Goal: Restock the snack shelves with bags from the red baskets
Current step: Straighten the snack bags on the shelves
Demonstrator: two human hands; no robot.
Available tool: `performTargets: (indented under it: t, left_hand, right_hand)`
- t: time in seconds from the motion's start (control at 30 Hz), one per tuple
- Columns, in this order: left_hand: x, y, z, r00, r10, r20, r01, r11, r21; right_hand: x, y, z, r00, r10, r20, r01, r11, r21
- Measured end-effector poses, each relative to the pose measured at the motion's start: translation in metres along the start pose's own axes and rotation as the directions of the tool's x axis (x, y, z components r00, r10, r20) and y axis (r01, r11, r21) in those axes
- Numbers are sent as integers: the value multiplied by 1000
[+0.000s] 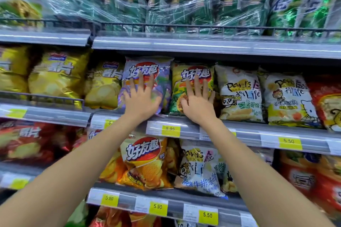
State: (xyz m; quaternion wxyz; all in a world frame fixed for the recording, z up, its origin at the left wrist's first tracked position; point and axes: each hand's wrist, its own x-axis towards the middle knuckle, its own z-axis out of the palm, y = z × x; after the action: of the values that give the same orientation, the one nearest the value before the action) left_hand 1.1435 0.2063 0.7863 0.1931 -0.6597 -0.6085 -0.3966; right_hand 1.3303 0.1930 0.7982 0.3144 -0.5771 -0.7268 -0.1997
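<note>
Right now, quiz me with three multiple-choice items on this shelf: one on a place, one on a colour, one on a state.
1. The left grip lies on: A) the purple chip bag; B) a red basket; C) the top shelf's wrapped packs.
2. The 5.80 price tag beneath the grips is: A) red; B) yellow; C) blue.
3. The right grip is: A) a closed fist; B) pinching a bag's top; C) flat, fingers spread, on the yellow-green chip bag.

Answers:
1 A: its palm and fingers cover that bag's front.
2 B: the label is plain yellow.
3 C: straight fingers press the bag's face.
</note>
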Motion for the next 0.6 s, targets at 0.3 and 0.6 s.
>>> performTargets:
  t: [0.3, 0.6]
  left_hand:
    - [3, -8, -7, 991, 104, 84, -96, 991, -89]
    - [-15, -149, -39, 941, 276, -196, -306, 942, -140]
  right_hand:
    - [5, -34, 8, 976, 216, -26, -218, 973, -73]
    - [8, -179, 50, 837, 172, -520, -133, 985, 112]
